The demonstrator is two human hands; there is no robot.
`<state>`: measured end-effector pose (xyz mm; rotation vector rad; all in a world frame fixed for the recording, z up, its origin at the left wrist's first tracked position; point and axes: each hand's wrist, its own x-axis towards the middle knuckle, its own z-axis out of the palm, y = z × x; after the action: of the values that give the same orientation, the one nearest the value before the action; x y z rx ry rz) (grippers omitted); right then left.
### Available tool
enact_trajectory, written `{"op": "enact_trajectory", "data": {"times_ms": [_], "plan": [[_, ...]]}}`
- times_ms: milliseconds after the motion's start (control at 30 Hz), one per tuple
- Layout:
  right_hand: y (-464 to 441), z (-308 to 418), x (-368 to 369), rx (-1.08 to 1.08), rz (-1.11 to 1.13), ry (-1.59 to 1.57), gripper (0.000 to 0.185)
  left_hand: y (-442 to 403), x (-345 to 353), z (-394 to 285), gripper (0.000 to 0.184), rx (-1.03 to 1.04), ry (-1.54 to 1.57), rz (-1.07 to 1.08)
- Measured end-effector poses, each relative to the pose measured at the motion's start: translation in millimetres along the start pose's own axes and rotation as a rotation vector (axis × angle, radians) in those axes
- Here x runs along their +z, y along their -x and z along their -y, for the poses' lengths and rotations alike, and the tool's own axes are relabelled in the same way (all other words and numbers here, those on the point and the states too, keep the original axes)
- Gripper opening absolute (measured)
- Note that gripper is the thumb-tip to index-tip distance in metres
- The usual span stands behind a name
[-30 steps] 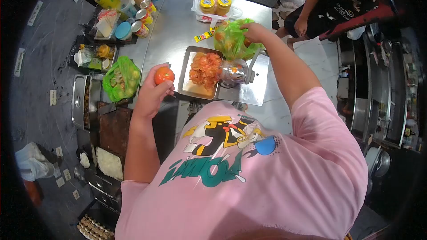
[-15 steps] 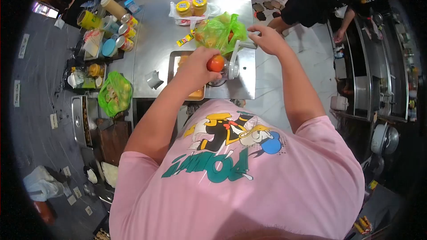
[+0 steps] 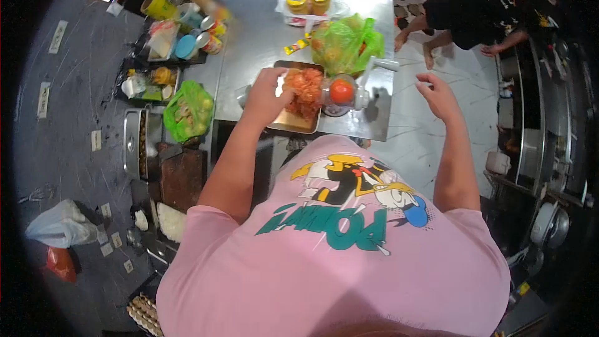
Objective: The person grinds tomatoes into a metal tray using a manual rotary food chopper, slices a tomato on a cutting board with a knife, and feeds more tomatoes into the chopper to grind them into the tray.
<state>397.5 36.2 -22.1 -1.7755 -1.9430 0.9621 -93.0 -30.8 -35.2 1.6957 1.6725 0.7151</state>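
Observation:
A whole tomato [image 3: 341, 92] sits in the round top of a hand-cranked machine [image 3: 360, 96] at the table's near right part. Left of it, chopped tomato [image 3: 304, 86] fills much of a metal tray [image 3: 288, 123]. My left hand [image 3: 267, 98] is over the tray's left edge, fingers apart, holding nothing. Off the table's right side, my right hand [image 3: 440, 96] hangs in the air, empty with its fingers spread. Behind the machine lies a green plastic bag [image 3: 342, 43] with tomatoes inside.
Two yellow-lidded jars [image 3: 309, 1] stand at the back beside a yellow packet [image 3: 297, 45]. Cans and containers [image 3: 186, 45] crowd the left, above another green bag [image 3: 188, 111]. A co-worker [image 3: 477, 9] stands at the upper right. A crank handle [image 3: 384, 63] sticks out rightward.
The tomato has passed from my left hand into the machine's top. My left hand has drawn back leftward to the tray. My right hand left the green bag and moved right.

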Motion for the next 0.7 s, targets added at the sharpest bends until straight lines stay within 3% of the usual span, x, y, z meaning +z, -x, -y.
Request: {"op": "enact_trajectory", "data": {"times_ms": [33,67,133,233,367,467,533,600,700], "plan": [[3.1,1.0,1.9,0.045,0.01,0.02,0.044,1.9,-7.3,31.1,0.07,-0.084,0.006,-0.133],[6.7,2.1,4.2,0.095,0.016,0.044,0.044,3.1,-17.3,63.1,0.07,-0.089,0.0,-0.137],[10.0,9.1,9.2,0.121,0.04,0.048,0.045,7.4,-26.8,123.5,0.078,-0.165,-0.418,-0.198],[10.5,11.0,15.0,0.105,0.064,0.091,0.045,10.7,-23.9,190.8,0.085,-0.143,-0.445,-0.047],[-2.5,28.1,18.8,0.034,0.068,0.115,0.045,5.9,-26.6,199.9,0.091,-0.23,-0.328,0.025],[6.5,44.0,11.9,0.124,0.089,0.111,0.044,9.5,-28.0,196.0,0.089,-0.298,-0.271,-0.023],[12.7,54.4,4.4,0.116,0.071,0.138,0.045,2.6,-31.6,224.9,0.087,-0.169,-0.179,-0.011],[15.2,49.1,0.4,0.085,0.048,0.143,0.047,8.0,-39.0,189.8,0.087,-0.229,-0.03,-0.149],[9.4,32.0,7.2,0.065,-0.016,0.039,0.05,0.8,-54.7,96.3,0.084,-0.205,0.139,-0.08]]}}
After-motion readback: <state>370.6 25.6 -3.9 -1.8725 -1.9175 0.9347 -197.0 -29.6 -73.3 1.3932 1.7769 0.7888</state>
